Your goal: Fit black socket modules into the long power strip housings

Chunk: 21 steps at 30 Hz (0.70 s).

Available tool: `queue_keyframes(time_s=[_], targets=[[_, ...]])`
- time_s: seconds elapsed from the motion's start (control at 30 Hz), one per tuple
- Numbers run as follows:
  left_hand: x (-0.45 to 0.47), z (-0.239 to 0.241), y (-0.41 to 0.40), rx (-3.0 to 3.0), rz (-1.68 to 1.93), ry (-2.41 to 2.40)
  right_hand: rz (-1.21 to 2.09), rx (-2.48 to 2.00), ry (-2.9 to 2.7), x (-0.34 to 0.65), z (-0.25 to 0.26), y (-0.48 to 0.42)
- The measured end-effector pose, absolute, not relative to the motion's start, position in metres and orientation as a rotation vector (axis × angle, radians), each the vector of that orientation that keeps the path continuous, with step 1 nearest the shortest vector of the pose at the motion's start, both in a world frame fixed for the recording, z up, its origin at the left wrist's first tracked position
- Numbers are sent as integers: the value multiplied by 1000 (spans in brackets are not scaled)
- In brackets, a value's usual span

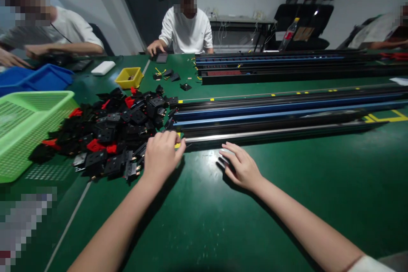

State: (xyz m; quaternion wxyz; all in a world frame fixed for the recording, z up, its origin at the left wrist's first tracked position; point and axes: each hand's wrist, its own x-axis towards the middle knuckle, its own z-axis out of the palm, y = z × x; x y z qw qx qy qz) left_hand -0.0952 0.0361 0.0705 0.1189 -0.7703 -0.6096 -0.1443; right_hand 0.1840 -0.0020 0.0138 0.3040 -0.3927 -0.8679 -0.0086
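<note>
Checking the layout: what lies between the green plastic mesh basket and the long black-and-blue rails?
Head view: a heap of black and red plastic parts.

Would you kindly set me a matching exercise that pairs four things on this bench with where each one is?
Things:
1. green basket
2. yellow bin
3. left hand
4. right hand

Places:
a. at the left end of the near rail
b. at the left edge of the table
c. beyond the socket pile
d. fingers spread on the table, just in front of the near rail

Pairs: 1-b, 2-c, 3-a, 4-d.
</note>
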Motion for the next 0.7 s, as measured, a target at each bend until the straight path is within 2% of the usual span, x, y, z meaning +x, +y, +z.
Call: queue_keyframes(time_s=[0.17, 0.7], targets=[[-129, 74, 53, -2169, -293, -1896, -270, -998, -2361, 172, 17, 43], [-145, 46, 64, -2215, -160, -1956, -373, -1075, -2325, 165, 9, 68]])
